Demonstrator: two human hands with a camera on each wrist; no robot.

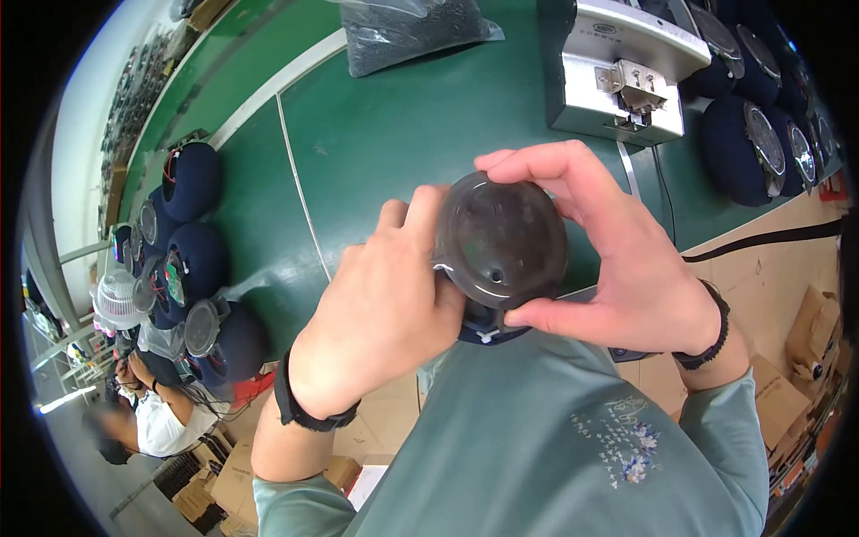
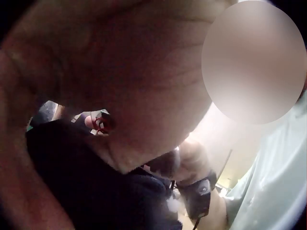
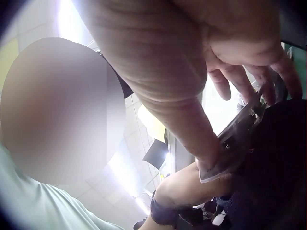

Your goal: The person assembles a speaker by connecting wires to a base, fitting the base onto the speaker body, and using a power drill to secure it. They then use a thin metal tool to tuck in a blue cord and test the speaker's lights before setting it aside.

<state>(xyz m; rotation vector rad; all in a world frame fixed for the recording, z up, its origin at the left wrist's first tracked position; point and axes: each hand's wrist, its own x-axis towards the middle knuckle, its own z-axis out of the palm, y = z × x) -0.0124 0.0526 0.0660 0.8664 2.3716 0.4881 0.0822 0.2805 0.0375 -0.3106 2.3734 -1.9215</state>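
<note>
Smoky-grey round cover faces up, rim gripped across by the right hand, thumb and fingers widely spread; left hand curls round the navy body beneath.

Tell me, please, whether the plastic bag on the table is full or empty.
Not empty: dark contents show through the plastic bag; its cropped top leaves exact fullness unclear.

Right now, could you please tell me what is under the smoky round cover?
Under the smoky round cover is a navy, rounded body, partly visible at the edge. What lies directly beneath the cover's middle is hidden.
</note>
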